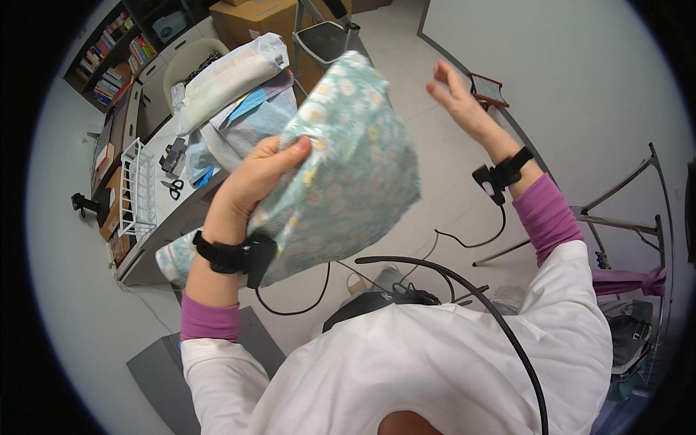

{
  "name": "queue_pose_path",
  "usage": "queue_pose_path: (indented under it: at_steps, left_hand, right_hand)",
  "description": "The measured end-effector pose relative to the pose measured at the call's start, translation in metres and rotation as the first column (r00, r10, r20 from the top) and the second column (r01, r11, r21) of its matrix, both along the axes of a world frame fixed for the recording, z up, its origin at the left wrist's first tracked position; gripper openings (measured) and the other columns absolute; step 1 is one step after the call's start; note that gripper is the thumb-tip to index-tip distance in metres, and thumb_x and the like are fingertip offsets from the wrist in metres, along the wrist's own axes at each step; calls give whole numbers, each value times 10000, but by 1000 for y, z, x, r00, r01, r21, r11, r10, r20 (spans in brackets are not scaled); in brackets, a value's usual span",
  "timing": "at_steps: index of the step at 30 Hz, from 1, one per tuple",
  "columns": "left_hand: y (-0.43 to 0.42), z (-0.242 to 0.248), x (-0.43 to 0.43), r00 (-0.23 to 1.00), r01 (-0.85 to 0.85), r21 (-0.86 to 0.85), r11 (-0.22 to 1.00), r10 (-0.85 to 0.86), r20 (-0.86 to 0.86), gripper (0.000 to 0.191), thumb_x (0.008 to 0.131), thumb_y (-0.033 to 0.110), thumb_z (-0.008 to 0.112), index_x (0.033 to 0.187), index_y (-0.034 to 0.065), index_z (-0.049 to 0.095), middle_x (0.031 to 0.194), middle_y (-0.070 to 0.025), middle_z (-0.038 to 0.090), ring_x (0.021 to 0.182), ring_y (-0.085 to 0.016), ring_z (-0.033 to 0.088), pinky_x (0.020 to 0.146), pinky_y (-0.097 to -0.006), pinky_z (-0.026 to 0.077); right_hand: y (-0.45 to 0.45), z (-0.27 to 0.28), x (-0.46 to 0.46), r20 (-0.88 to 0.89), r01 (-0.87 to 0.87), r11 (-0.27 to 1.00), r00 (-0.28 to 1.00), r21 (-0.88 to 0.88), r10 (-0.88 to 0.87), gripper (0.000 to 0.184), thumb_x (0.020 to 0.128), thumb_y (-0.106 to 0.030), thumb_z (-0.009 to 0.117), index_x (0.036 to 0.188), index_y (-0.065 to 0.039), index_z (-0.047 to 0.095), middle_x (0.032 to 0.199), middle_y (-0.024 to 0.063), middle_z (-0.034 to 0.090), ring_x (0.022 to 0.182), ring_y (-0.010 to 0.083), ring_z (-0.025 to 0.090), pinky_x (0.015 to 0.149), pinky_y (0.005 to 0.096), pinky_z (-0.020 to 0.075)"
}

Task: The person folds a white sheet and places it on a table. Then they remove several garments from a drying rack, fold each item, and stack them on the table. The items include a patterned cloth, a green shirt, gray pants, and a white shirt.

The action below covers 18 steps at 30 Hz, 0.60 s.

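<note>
My left hand [261, 168] grips the edge of a green, daisy-printed sheet [353, 179] of fabric or film, thumb on top. The sheet hangs folded in front of me, and a rolled-looking end of it passes behind my left wrist. My right hand [454, 98] is raised at the right with its fingers apart, away from the sheet and holding nothing. Black devices are strapped to both wrists, with cables. Left of the sheet, a pale wrapped roll [234, 81] lies over a heap of blue and grey cloth or sheets [244, 125] on a white desk [163, 190].
Black-handled scissors [174, 188], a dark tool or dispenser [173, 156] and a white wire rack [136, 190] are on the desk. A step ladder [326, 43] and cardboard box [261, 19] stand behind. A metal rack [625, 217] is at the right. Black cables cross before me.
</note>
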<state>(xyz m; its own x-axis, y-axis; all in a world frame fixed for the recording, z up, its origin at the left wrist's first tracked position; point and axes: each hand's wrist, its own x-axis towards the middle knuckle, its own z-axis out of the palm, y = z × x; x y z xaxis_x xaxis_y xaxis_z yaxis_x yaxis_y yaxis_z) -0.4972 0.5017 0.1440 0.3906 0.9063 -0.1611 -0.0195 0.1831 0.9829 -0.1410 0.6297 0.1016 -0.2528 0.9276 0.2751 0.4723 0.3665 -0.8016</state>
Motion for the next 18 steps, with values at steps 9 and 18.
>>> queue_pose_path:
  at_steps: [9, 18]
  left_hand:
    - [31, 38, -71, 928, -351, 187, 917, 314, 199, 289, 976, 259, 580, 1162, 47, 641, 1036, -15, 676, 878, -78, 634, 758, -218, 490]
    - [72, 57, -137, 820, -558, 202, 805, 572, -11, 372, 960, 347, 599, 1167, 38, 625, 1091, -28, 666, 904, -100, 640, 775, -246, 507]
  right_hand:
    - [0, -114, -62, -493, -610, 152, 741, -778, 455, 1081, 734, -419, 809, 1504, -53, 144, 1548, 128, 204, 1421, 253, 233, 1122, 502, 257]
    - [65, -78, -103, -874, -865, 166, 484, -473, 32, 754, 763, -121, 772, 1414, -50, 398, 1297, 73, 568, 1163, 223, 566, 1036, 416, 420]
